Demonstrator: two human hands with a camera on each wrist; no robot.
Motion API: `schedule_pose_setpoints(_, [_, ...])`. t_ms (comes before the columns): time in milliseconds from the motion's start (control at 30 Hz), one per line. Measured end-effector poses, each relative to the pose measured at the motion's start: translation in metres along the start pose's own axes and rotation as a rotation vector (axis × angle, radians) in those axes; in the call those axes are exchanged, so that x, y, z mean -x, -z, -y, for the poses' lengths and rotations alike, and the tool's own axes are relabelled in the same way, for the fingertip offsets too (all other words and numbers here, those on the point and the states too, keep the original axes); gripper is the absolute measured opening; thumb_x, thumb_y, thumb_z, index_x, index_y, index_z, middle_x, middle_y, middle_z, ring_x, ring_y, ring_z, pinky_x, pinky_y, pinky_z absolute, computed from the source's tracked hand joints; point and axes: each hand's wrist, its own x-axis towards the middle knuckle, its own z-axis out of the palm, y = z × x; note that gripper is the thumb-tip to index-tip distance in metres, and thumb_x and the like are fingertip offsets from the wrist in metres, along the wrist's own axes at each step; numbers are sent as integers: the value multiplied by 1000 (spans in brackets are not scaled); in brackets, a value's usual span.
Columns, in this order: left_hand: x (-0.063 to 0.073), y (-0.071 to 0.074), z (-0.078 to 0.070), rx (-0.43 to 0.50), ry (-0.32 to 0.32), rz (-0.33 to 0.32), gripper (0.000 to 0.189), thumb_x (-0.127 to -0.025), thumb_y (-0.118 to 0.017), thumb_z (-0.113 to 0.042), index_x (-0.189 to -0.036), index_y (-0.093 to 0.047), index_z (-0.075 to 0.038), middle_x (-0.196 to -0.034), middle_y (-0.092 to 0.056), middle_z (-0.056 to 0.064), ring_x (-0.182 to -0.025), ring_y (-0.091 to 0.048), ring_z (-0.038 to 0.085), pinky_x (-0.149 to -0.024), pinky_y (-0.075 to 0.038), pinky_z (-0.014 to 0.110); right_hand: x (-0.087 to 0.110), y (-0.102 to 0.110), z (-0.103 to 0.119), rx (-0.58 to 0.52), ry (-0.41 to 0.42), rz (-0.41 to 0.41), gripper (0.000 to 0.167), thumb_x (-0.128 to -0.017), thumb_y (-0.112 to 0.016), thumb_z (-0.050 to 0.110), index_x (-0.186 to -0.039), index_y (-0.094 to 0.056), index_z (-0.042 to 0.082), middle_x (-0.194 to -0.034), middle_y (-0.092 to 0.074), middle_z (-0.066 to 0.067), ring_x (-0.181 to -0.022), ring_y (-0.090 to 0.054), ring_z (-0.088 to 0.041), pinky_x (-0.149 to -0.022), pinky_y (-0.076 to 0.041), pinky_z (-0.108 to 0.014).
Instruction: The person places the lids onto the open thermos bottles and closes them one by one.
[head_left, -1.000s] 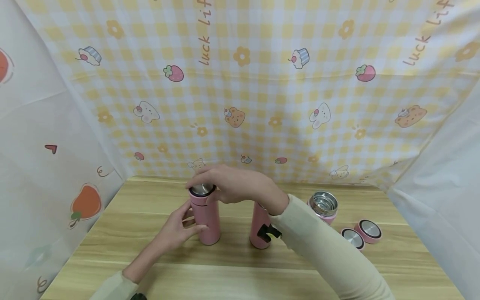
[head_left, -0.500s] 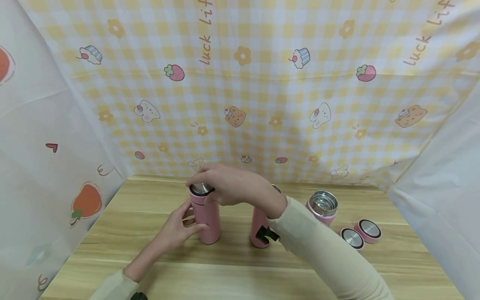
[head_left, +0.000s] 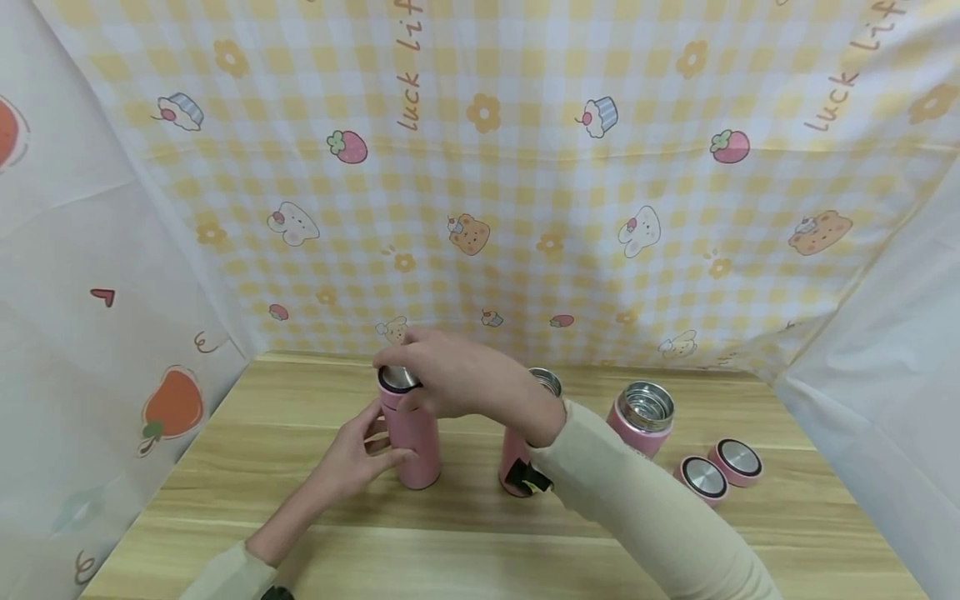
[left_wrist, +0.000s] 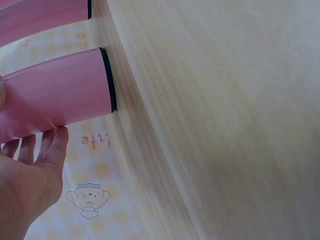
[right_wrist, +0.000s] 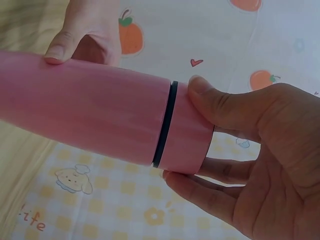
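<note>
A pink thermos bottle (head_left: 417,454) stands upright at the left of the table. My left hand (head_left: 348,462) holds its body low down, thumb in front and fingers behind. From above, my right hand (head_left: 468,375) grips the steel-topped lid (head_left: 395,379). In the right wrist view, thumb and fingers span the pink side of the lid (right_wrist: 187,135), and a dark ring separates it from the body. The left wrist view shows fingertips (left_wrist: 61,135) against the pink body, near its black base.
Right of it stands a second pink bottle (head_left: 513,446) with an uncovered steel mouth, partly behind my right forearm. A third uncovered bottle (head_left: 636,437) is farther right. Beside that, two pink lids (head_left: 705,477) lie on the wooden table (head_left: 420,558). A patterned cloth (head_left: 525,175) hangs behind.
My right hand has turned on the lid, its wrist shifting slightly left and down, which uncovers more of the second bottle's mouth. The left hand and the bottle have stayed in place.
</note>
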Motion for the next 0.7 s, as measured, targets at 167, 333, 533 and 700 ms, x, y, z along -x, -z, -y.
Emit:
schedule_pose_setpoints(167, [0, 0, -1, 0, 2, 0, 74, -85, -81, -1, -149, -43, -7, -136, -53, 21, -121, -57, 42, -95, -53, 35, 0, 0, 3, 18, -38, 1, 46, -87, -84, 28, -128, -67, 18, -101, -56, 3, -86, -53, -12, -67, -47, -20])
schedule_pose_setpoints(333, [1, -1, -2, 0, 5, -3, 74, -85, -82, 0, -148, -43, -6, -136, -53, 21, -121, -57, 43, -95, -54, 35, -1, 0, 4, 32, -66, 8, 45, -88, -83, 32, -127, -65, 18, -99, -55, 2, -83, -53, -12, -66, -47, -21])
schedule_pose_setpoints(533, [0, -1, -2, 0, 1, -12, 75, -84, -82, 0, -148, -44, -7, -139, -52, 21, -121, -57, 43, -94, -54, 36, -1, 1, 7, 54, -84, 6, 45, -88, -83, 35, -125, -65, 17, -99, -54, 1, -82, -53, -13, -65, -47, -22])
schedule_pose_setpoints(700, [0, -1, 0, 6, 7, -14, 73, -84, -83, -2, -147, -45, -8, -140, -52, 20, -123, -55, 42, -95, -54, 36, -1, 0, 7, 92, -86, -6, 46, -88, -81, 39, -125, -65, 17, -99, -54, 0, -79, -53, -13, -62, -47, -22])
